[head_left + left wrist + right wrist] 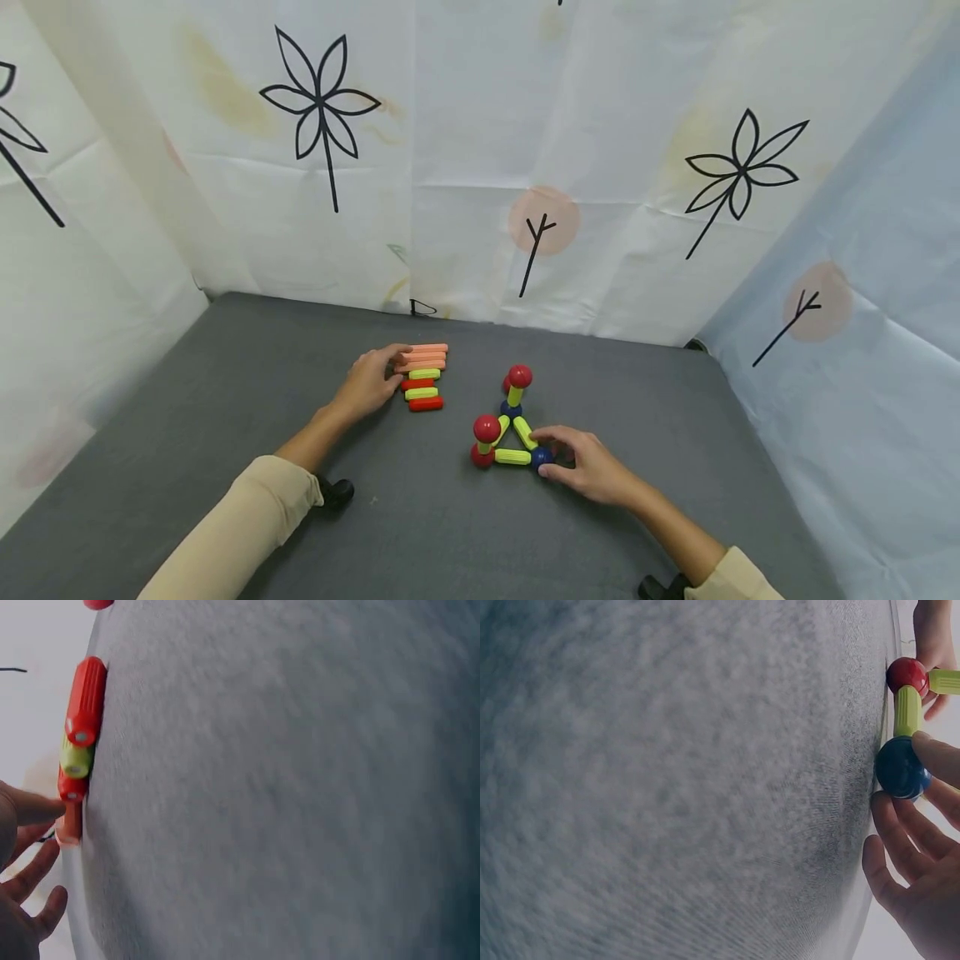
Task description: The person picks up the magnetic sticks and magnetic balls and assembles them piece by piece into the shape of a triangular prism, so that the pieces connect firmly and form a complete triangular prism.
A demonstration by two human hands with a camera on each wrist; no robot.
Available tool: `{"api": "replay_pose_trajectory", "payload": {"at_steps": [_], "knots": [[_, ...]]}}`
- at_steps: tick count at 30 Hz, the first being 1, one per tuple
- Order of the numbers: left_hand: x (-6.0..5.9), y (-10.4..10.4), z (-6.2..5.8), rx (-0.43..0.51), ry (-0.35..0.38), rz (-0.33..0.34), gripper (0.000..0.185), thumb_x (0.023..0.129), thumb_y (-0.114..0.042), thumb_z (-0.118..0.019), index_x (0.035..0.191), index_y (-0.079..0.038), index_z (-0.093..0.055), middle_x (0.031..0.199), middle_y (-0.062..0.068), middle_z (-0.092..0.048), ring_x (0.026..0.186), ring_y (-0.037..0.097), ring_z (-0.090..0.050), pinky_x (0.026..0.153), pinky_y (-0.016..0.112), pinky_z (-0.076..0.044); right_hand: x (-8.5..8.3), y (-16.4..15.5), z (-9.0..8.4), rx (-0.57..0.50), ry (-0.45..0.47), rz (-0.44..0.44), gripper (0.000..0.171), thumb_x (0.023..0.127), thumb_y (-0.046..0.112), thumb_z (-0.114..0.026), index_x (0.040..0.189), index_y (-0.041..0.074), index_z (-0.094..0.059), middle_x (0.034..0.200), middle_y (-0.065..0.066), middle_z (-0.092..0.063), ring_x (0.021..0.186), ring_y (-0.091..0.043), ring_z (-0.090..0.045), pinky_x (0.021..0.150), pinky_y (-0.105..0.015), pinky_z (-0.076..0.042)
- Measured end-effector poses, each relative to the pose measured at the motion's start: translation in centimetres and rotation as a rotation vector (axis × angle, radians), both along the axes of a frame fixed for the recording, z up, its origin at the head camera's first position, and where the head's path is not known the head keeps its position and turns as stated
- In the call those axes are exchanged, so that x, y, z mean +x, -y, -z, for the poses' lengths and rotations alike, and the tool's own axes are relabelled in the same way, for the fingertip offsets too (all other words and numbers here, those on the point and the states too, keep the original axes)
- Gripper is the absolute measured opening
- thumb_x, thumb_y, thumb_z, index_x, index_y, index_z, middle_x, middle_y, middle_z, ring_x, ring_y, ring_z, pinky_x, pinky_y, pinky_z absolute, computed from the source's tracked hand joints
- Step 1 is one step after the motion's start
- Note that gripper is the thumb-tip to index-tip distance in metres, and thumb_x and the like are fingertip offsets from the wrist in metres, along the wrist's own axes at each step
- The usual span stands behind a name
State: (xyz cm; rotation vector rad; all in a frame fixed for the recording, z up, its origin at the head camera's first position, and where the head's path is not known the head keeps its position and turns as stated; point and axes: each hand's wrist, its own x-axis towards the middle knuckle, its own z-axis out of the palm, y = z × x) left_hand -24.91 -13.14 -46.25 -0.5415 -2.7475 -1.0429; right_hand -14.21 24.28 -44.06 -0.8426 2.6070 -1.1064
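Note:
My right hand (592, 467) grips a blue ball (542, 457) between thumb and fingers; the right wrist view shows this blue ball (901, 768) up close. It is one corner of a flat triangle of yellow-green rods (513, 457). A red ball (482, 455) and another blue ball (511, 409) form the other corners. From each of these rises a short yellow-green rod topped by a red ball (487, 428). My left hand (369, 383) reaches to the left ends of the orange rods (423, 357), fingers loosely bent; the left wrist view shows the fingers spread beside an orange rod (70, 825).
Below the orange rods, red rods (426, 404) and yellow-green rods (422, 393) lie in a column. Another red ball (507, 383) shows partly behind the far upright. The grey table (420, 517) meets white patterned cloth walls (465, 250) at the back and sides.

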Motion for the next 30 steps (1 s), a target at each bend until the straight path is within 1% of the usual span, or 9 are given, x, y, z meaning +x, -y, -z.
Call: {"api": "replay_pose_trajectory", "payload": {"at_steps": [4,10,14,17,21,24,26,28,30], "knots": [[-0.1,0.6,-0.1,-0.031,0.002,-0.024,0.048,0.083,0.0,-0.079,0.128,-0.002,-0.062,0.105,0.011,-0.07,0.101,0.03,-0.064,0.09,0.053,-0.048,0.0,-0.1,0.0,0.008,0.002,0.004,0.043,0.092,0.019,-0.073,0.131,0.006,-0.06,0.119,-0.006,-0.066,0.094,-0.016,-0.061,0.077,-0.03,-0.052],[-0.7,1.1,0.1,0.001,-0.012,0.016,0.042,0.083,0.002,-0.078,0.122,-0.001,-0.064,0.102,0.012,-0.069,0.097,0.028,-0.065,0.088,0.052,-0.05,-0.1,-0.1,0.1,0.012,0.009,0.005,0.043,0.092,0.018,-0.073,0.131,0.007,-0.06,0.119,-0.005,-0.066,0.094,-0.015,-0.061,0.077,-0.031,-0.052],[-1.1,1.1,0.6,0.0,-0.044,0.03,0.037,0.083,0.002,-0.078,0.118,-0.001,-0.065,0.099,0.011,-0.067,0.093,0.027,-0.063,0.085,0.049,-0.051,-0.1,0.0,0.1,0.01,0.007,0.004,0.043,0.092,0.018,-0.073,0.131,0.007,-0.06,0.118,-0.004,-0.066,0.094,-0.015,-0.06,0.077,-0.03,-0.052],[-1.2,1.1,0.7,-0.015,-0.051,0.035,0.035,0.084,0.003,-0.076,0.118,-0.001,-0.065,0.102,0.012,-0.067,0.093,0.027,-0.063,0.084,0.048,-0.052,-0.1,0.1,0.1,0.011,0.008,0.001,0.043,0.092,0.019,-0.073,0.131,0.007,-0.06,0.117,-0.004,-0.066,0.094,-0.014,-0.06,0.077,-0.03,-0.051],[-0.7,1.2,0.1,-0.115,-0.042,0.043,0.036,0.09,-0.004,-0.073,0.125,-0.001,-0.063,0.11,0.014,-0.068,0.097,0.029,-0.063,0.087,0.049,-0.052,0.0,0.3,0.1,0.013,0.015,0.001,0.043,0.092,0.019,-0.073,0.131,0.006,-0.06,0.117,-0.003,-0.066,0.094,-0.014,-0.06,0.077,-0.029,-0.051],[-0.1,1.5,-0.6,-0.228,-0.022,0.034,0.037,0.093,-0.008,-0.069,0.129,-0.004,-0.061,0.104,0.012,-0.067,0.091,0.029,-0.06,0.081,0.048,-0.052,0.0,0.3,0.0,0.012,0.017,0.003,0.043,0.092,0.018,-0.073,0.131,0.006,-0.06,0.116,-0.003,-0.066,0.094,-0.014,-0.06,0.077,-0.03,-0.051],[0.3,1.9,-1.1,-0.269,-0.015,0.017,0.036,0.094,-0.006,-0.066,0.13,-0.006,-0.061,0.098,0.01,-0.066,0.085,0.028,-0.058,0.076,0.047,-0.052,0.0,0.3,0.0,0.012,0.018,0.005,0.043,0.092,0.018,-0.073,0.131,0.007,-0.06,0.114,-0.003,-0.066,0.093,-0.015,-0.06,0.076,-0.03,-0.051],[0.5,2.2,-1.6,-0.259,-0.01,-0.01,0.035,0.094,-0.004,-0.064,0.129,-0.008,-0.062,0.093,0.008,-0.065,0.082,0.026,-0.056,0.073,0.046,-0.05,0.0,0.3,0.0,0.01,0.018,0.005,0.043,0.092,0.018,-0.073,0.131,0.007,-0.06,0.114,-0.002,-0.066,0.093,-0.015,-0.06,0.076,-0.03,-0.051],[0.7,2.3,-2.0,-0.171,-0.002,-0.029,0.037,0.094,-0.002,-0.064,0.13,-0.007,-0.06,0.094,0.009,-0.067,0.082,0.026,-0.059,0.073,0.045,-0.05,-0.1,0.3,-0.1,0.009,0.018,0.006,0.043,0.092,0.019,-0.073,0.131,0.007,-0.06,0.113,-0.002,-0.066,0.093,-0.015,-0.06,0.076,-0.03,-0.051]]}}
